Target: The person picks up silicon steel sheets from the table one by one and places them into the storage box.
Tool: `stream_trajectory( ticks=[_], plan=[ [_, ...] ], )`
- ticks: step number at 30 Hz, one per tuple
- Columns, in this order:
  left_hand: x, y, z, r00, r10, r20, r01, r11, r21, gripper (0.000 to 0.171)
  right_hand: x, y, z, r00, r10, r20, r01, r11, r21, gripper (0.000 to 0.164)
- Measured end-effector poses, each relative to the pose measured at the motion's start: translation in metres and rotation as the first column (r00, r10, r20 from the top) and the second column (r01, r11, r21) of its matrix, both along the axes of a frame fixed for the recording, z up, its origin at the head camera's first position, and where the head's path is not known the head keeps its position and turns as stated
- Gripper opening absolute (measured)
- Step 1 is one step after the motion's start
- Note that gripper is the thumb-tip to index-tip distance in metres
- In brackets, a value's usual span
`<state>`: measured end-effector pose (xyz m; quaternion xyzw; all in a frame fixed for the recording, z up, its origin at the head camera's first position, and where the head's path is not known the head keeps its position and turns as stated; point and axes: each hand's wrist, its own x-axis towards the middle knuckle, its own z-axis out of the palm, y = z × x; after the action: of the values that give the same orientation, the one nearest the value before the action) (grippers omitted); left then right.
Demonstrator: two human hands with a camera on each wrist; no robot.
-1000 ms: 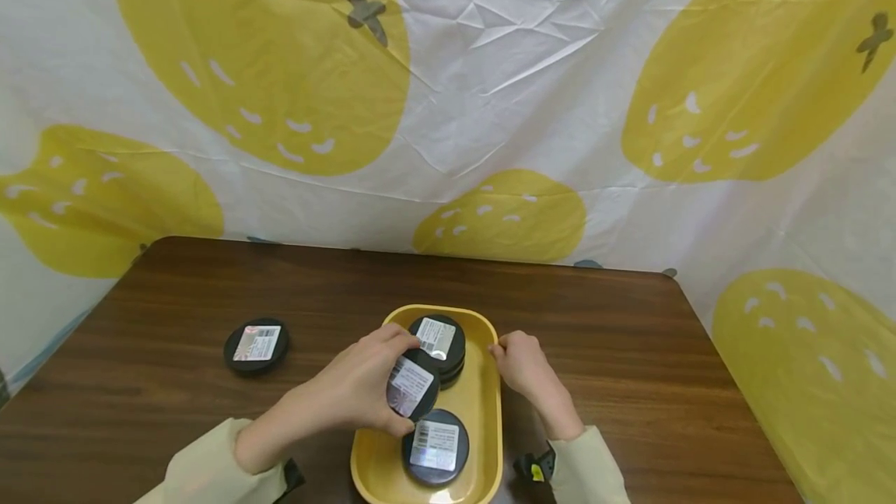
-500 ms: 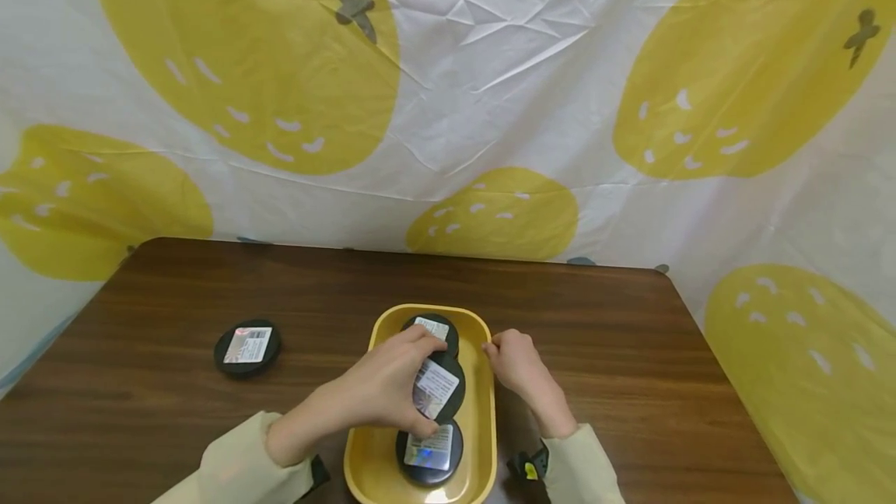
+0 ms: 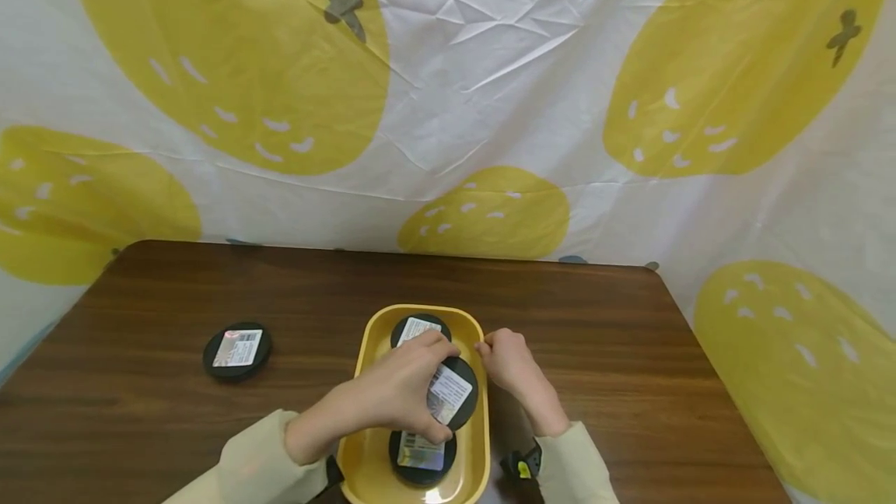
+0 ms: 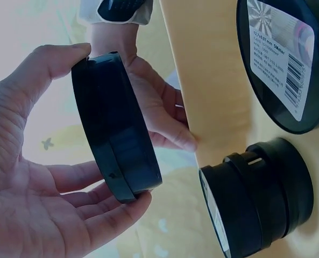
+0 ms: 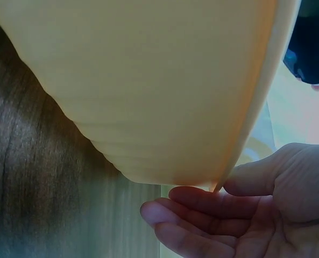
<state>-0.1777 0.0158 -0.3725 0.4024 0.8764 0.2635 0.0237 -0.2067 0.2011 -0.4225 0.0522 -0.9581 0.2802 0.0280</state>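
My left hand (image 3: pixel 402 383) holds a flat, round black tape case (image 3: pixel 460 395) by its edges, thumb on one side and fingertips on the other. This case is raised over the yellow tray (image 3: pixel 483 457), its labelled face upward. In the left wrist view a stack of black cases (image 4: pixel 261 196) and a single labelled case (image 4: pixel 280 64) sit in the tray. From the head view, the stack's top case (image 3: pixel 421 327) lies at the far end, partly behind my left hand. My right hand (image 3: pixel 514 364) pinches the tray's right rim (image 5: pixel 259 107) between thumb and fingers.
Another labelled black case (image 3: pixel 237 351) lies on the dark wooden table (image 3: pixel 595 333), left of the tray. A white curtain with yellow fruit prints (image 3: pixel 483 208) hangs behind the table's far edge.
My left hand has moved right with the tape case, from the tray's left part toward its right side. My right hand keeps its grip on the rim. The head view has shifted slightly.
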Motion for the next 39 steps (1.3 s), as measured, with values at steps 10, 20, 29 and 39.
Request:
stream_trajectory(
  ticks=[10,20,29,39],
  plan=[
    [0.002,0.006,-0.004,1.0,-0.027,-0.004,0.027,0.997,-0.073,0.075,0.0,0.001,0.0,1.0,-0.003,0.01,0.002,1.0,0.004,0.028],
    [0.001,0.003,-0.007,0.996,-0.074,0.044,0.079,0.988,-0.136,0.076,0.001,0.0,0.0,1.0,-0.01,0.028,0.01,1.0,-0.009,0.031],
    [-0.001,0.019,-0.007,0.997,-0.076,0.009,0.076,0.97,-0.23,0.075,-0.001,0.005,-0.004,1.0,-0.001,0.007,0.002,0.999,-0.039,0.029],
    [-0.001,0.019,-0.005,0.992,-0.119,0.036,0.124,0.925,-0.36,0.076,0.0,0.005,-0.002,1.0,0.023,-0.009,-0.024,0.998,-0.059,0.036]
  ],
)
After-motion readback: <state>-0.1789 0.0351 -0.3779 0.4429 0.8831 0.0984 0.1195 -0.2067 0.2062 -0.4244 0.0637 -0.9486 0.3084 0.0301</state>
